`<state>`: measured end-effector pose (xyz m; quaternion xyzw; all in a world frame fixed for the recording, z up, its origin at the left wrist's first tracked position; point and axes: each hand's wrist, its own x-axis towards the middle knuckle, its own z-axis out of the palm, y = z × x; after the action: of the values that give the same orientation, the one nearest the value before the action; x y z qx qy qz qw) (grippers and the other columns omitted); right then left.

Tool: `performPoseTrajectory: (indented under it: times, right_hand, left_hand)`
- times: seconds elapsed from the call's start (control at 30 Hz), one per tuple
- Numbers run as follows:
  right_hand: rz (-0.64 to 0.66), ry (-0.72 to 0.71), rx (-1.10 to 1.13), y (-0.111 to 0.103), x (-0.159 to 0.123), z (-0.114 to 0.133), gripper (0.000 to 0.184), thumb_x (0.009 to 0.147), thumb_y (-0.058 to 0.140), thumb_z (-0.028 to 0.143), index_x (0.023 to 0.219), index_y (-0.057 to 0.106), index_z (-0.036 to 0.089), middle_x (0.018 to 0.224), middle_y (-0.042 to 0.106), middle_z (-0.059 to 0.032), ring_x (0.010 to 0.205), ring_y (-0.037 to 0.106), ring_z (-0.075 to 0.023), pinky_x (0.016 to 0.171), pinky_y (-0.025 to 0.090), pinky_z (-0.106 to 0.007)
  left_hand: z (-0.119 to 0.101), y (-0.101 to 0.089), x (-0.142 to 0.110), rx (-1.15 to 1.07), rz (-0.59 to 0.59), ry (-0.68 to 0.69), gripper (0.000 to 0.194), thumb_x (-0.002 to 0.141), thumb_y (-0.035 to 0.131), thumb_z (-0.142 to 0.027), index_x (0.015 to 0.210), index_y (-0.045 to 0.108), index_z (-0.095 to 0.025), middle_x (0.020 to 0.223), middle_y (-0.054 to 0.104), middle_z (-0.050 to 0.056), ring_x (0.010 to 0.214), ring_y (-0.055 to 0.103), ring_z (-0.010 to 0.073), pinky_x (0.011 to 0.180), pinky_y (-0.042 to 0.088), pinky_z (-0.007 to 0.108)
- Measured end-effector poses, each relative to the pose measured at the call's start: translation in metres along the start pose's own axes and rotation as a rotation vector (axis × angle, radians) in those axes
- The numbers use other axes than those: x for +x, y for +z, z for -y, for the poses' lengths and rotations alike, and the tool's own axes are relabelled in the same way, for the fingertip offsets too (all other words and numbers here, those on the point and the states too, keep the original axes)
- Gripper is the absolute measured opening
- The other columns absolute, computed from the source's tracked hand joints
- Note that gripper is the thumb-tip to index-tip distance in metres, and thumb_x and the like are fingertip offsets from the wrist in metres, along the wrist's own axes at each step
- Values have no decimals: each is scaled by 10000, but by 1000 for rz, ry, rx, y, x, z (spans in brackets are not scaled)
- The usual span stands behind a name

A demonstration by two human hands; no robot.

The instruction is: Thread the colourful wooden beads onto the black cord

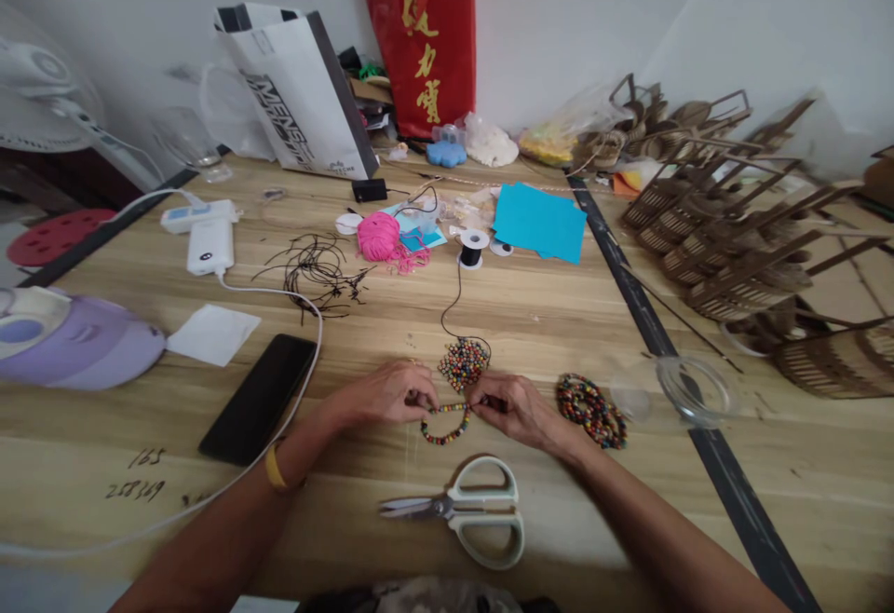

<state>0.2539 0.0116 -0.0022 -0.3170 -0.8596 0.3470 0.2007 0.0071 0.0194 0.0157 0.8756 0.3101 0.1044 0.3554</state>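
Observation:
A string of small multicoloured beads (pixel 445 440) forms a loop on the wooden table, its upper stretch pulled straight between my hands. My left hand (pixel 399 392) pinches the left end of that stretch. At the other end, the fingertips of my right hand (pixel 515 406) are closed on it. Just beyond lies a pile of loose beads (pixel 464 363). Black cord (pixel 458 301) runs from a white spool (pixel 473 248) down to the beads. Scissors with pale handles (pixel 485 510) lie nearer to me, below the loop. Finished-looking bead strings (pixel 590 410) are heaped right of my right hand.
A black phone (pixel 258 399) and a white cable (pixel 318 343) lie on the left. Cut black cords (pixel 318 273), pink yarn (pixel 379 237) and blue sheets (pixel 540 222) are farther back. Small woven baskets (pixel 740 250) crowd the right side, near a clear tape roll (pixel 697 391).

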Motion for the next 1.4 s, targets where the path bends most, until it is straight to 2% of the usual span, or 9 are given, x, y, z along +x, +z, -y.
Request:
performPoseTrajectory:
  times: [0.27, 0.63, 1.2, 1.4]
  right_hand:
    - [9, 15, 10, -2, 1, 2, 103, 853, 542, 134, 793, 620, 164, 755, 625, -30, 629, 540, -117, 574, 392, -209]
    - [-9, 4, 7, 0, 1, 2, 105, 857, 542, 140, 789, 621, 159, 753, 623, -25, 637, 544, -117, 579, 399, -207]
    - [8, 10, -7, 0, 0, 1, 104, 852, 536, 135, 787, 611, 168, 751, 618, -23, 636, 540, -119, 581, 391, -209]
    - [11, 7, -6, -1, 1, 2, 111, 862, 530, 141, 790, 610, 165, 746, 614, -26, 643, 542, -122, 591, 397, -214]
  left_hand:
    - [3, -3, -2, -26, -3, 13, 120, 754, 607, -110, 744, 718, -152, 619, 596, 9, 589, 522, 107, 587, 383, 197]
    - [5, -1, -3, -13, 11, 45, 147, 775, 580, -108, 749, 718, -152, 645, 621, 26, 622, 542, 121, 633, 402, 214]
    - [10, 0, -4, -65, 8, 32, 108, 762, 614, -157, 763, 721, -173, 643, 602, 3, 615, 532, 119, 609, 403, 212]
    - [7, 0, -3, -49, 11, 9, 97, 743, 629, -122, 758, 716, -162, 635, 591, 1, 623, 532, 121, 623, 400, 219]
